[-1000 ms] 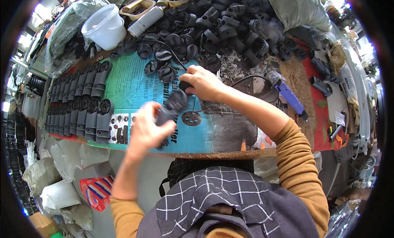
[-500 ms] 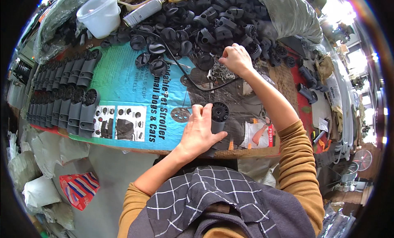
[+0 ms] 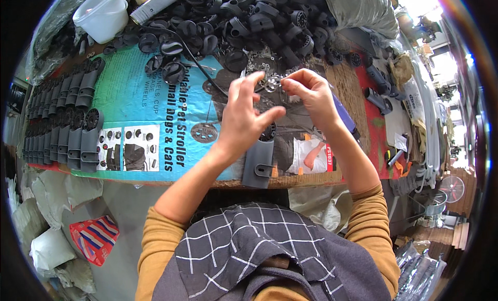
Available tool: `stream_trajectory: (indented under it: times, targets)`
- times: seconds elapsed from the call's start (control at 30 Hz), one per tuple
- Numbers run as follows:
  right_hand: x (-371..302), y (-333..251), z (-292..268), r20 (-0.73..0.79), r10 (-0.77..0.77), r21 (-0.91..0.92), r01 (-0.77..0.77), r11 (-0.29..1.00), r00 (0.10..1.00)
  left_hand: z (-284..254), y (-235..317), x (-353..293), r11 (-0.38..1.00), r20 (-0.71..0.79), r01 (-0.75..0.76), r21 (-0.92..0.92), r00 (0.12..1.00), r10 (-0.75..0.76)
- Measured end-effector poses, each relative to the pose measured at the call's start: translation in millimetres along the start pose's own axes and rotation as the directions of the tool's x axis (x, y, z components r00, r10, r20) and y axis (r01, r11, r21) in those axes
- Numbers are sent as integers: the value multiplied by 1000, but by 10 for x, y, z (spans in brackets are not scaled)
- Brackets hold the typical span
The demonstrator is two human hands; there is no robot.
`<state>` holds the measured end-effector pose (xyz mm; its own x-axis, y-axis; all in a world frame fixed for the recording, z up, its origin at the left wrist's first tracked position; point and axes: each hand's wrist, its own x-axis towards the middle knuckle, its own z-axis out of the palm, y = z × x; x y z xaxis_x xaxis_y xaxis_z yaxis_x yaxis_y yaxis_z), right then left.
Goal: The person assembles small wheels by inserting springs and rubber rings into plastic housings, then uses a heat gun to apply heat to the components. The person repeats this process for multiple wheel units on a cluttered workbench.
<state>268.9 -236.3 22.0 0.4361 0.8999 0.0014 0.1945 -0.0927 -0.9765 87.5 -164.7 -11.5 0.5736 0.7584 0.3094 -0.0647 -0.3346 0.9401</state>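
Observation:
My left hand (image 3: 246, 114) is raised over the bench with its fingers spread and nothing in it. Below it, a grey plastic tube fitting (image 3: 258, 163) with a toothed round black end lies at the bench's front edge, partly covered by the hand. My right hand (image 3: 311, 96) is closed, thumb and forefinger pinched beside a heap of small shiny metal pieces (image 3: 271, 82). Whatever is in the pinch is too small to make out. A blue cylindrical object (image 3: 344, 116) lies partly hidden behind my right forearm.
Rows of finished-looking grey fittings (image 3: 75, 137) stand at the left. Black plastic parts (image 3: 270, 21) are piled at the back, with a black cable (image 3: 193, 57), a white bucket (image 3: 101, 16) and a spray can (image 3: 155, 5). Printed cardboard (image 3: 155, 109) covers the bench; more fittings (image 3: 378, 100) lie right.
My left hand has let go of the grey fitting and lifted up and away from it. My right hand has come nearer, still pinched. The whole view has shifted slightly.

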Motion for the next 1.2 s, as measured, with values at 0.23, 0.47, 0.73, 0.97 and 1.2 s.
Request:
stream_trajectory:
  times: [0.23,0.47,0.73,0.97,1.2]
  targets:
    - [7,-57,357,17,-317,-171,315,934,948,-192,-193,369,841,29,267,-471,957,-288]
    - [159,-191,423,251,-642,-354,687,635,724,-427,-243,508,753,106,486,-444,863,-494]
    - [516,-71,319,-222,-303,-167,270,948,927,-223,-272,389,787,151,483,-383,873,-463]
    - [-25,-185,345,183,-176,-226,216,950,967,-251,-282,251,902,60,287,-322,957,-283]
    - [-437,-268,427,189,-310,-438,363,823,932,-20,-188,-96,889,10,403,-218,912,-411]
